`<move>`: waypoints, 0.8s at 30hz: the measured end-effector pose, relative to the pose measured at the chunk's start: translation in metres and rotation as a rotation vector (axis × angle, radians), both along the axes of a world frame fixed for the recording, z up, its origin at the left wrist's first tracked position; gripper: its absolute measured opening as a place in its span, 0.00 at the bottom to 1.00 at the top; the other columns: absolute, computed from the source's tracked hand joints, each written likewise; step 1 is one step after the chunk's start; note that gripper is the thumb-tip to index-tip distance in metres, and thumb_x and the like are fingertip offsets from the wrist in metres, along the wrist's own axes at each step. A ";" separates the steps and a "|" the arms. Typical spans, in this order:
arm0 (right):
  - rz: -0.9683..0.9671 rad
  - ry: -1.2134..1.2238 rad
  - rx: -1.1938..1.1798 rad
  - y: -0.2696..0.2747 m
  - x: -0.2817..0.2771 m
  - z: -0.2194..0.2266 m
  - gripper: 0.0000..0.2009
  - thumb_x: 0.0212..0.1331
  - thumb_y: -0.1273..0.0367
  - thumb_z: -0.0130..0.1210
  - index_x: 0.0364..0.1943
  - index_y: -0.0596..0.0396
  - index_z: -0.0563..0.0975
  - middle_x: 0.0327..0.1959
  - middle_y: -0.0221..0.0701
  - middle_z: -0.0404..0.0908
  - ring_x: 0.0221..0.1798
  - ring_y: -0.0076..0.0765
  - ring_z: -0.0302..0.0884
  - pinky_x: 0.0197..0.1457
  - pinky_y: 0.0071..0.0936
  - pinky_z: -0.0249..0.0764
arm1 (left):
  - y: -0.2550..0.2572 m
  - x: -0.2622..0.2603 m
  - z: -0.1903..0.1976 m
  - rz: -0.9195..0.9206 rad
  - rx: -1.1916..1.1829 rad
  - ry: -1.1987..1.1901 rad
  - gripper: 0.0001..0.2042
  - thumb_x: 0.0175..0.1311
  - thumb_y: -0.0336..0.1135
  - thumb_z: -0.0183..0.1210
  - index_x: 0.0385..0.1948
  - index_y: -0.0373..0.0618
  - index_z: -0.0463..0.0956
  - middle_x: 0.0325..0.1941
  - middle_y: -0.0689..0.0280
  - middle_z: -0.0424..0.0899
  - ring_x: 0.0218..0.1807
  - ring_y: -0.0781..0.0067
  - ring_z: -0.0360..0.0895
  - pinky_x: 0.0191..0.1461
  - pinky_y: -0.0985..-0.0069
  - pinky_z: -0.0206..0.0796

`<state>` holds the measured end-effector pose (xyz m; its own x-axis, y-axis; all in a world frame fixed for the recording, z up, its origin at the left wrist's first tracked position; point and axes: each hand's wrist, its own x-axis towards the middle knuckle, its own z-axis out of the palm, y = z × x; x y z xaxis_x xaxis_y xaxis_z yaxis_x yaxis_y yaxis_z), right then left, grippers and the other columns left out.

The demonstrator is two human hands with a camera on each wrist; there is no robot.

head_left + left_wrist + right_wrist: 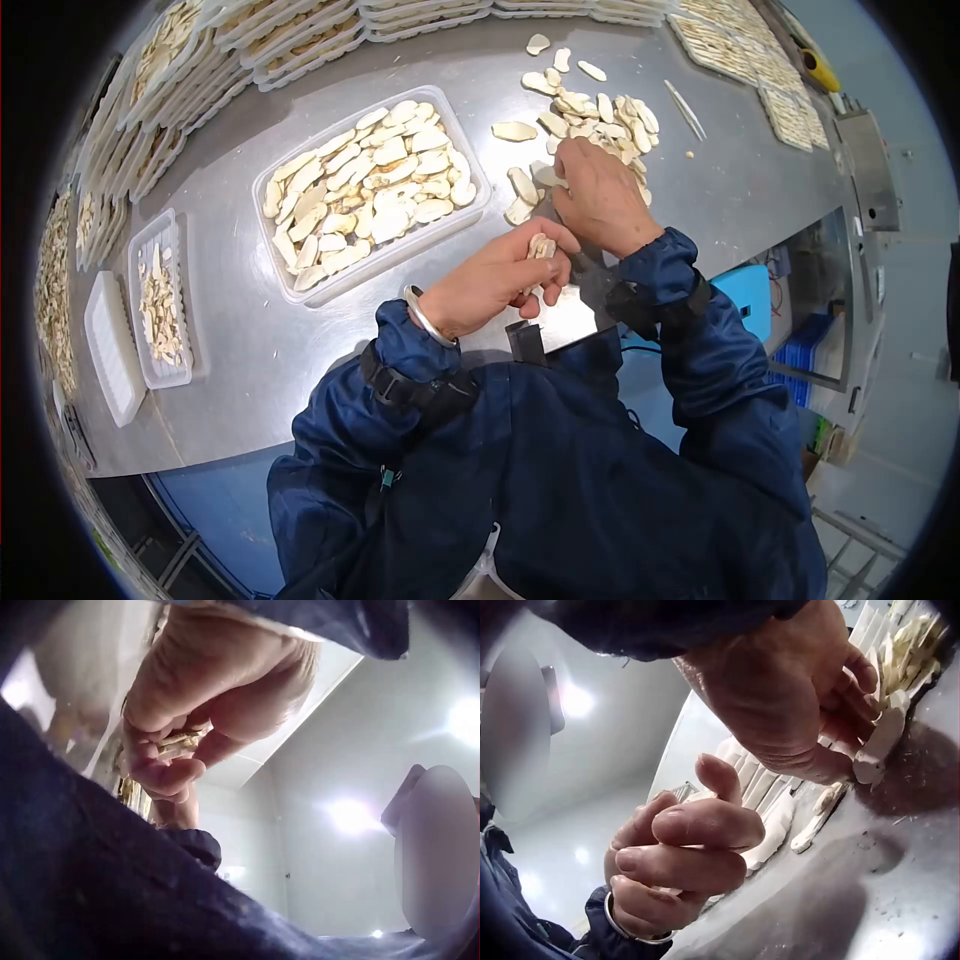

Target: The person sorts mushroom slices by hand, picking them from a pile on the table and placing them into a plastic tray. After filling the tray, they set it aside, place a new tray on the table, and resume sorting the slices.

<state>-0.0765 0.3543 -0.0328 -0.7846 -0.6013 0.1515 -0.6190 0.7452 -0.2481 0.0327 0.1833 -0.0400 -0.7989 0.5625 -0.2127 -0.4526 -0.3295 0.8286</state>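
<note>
My left hand [485, 282] grips a small stack of pale, brown-edged slices [541, 246] that look like sliced mushroom, its fingers curled round them. Edges of that stack show between the fingers in the left wrist view. My right hand [603, 197] reaches to the near side of a loose pile of the same slices [625, 120]. In the right wrist view its thumb and fingers pinch one pale slice [883, 742] standing on edge close over the metal table. A few slices [521, 198] lie between the pile and the tub.
A clear plastic tub [385, 262] full of slices stands left of the pile on the metal table [240, 330]. Stacked filled trays [300, 45] line the back and left. A small ribbed tray [180, 372] sits far left; white tweezers [685, 110] lie right of the pile.
</note>
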 end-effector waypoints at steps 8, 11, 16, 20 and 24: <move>-0.032 -0.092 0.055 -0.004 -0.008 0.005 0.13 0.51 0.69 0.55 0.40 0.60 0.73 0.40 0.49 0.80 0.44 0.59 0.78 0.47 0.49 0.72 | 0.005 0.004 -0.005 -0.317 -0.064 0.162 0.11 0.74 0.35 0.51 0.53 0.43 0.66 0.37 0.72 0.69 0.35 0.85 0.69 0.31 0.86 0.61; -0.034 -0.080 0.109 -0.005 -0.011 0.006 0.13 0.49 0.68 0.55 0.38 0.60 0.74 0.39 0.48 0.80 0.43 0.57 0.78 0.46 0.48 0.71 | 0.004 0.004 -0.005 -0.334 -0.092 0.169 0.11 0.74 0.35 0.51 0.53 0.43 0.66 0.37 0.72 0.69 0.35 0.86 0.70 0.31 0.86 0.61; 0.057 -0.020 0.200 -0.006 -0.021 0.006 0.12 0.48 0.67 0.55 0.35 0.61 0.74 0.38 0.46 0.80 0.42 0.56 0.77 0.46 0.46 0.70 | 0.005 0.004 -0.006 -0.337 -0.098 0.161 0.11 0.75 0.35 0.51 0.53 0.43 0.66 0.37 0.71 0.70 0.35 0.85 0.70 0.31 0.85 0.61; 0.042 0.010 0.209 -0.010 -0.021 0.006 0.12 0.48 0.67 0.55 0.35 0.61 0.73 0.37 0.45 0.80 0.41 0.56 0.77 0.46 0.46 0.69 | 0.002 0.002 -0.006 -0.157 -0.031 0.086 0.12 0.75 0.36 0.50 0.54 0.43 0.66 0.35 0.68 0.72 0.32 0.83 0.71 0.30 0.85 0.61; 0.004 -0.099 0.148 -0.009 -0.017 0.010 0.11 0.50 0.69 0.55 0.36 0.60 0.72 0.33 0.45 0.81 0.37 0.55 0.79 0.43 0.44 0.71 | 0.001 -0.004 -0.016 0.189 0.093 -0.089 0.15 0.73 0.34 0.50 0.58 0.42 0.66 0.33 0.65 0.75 0.31 0.79 0.72 0.28 0.83 0.60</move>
<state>-0.0939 0.3452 -0.0226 -0.7890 -0.6141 -0.0170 -0.5997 0.7759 -0.1956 0.0285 0.1838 -0.0565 -0.8724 0.4250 -0.2415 -0.4457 -0.4887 0.7500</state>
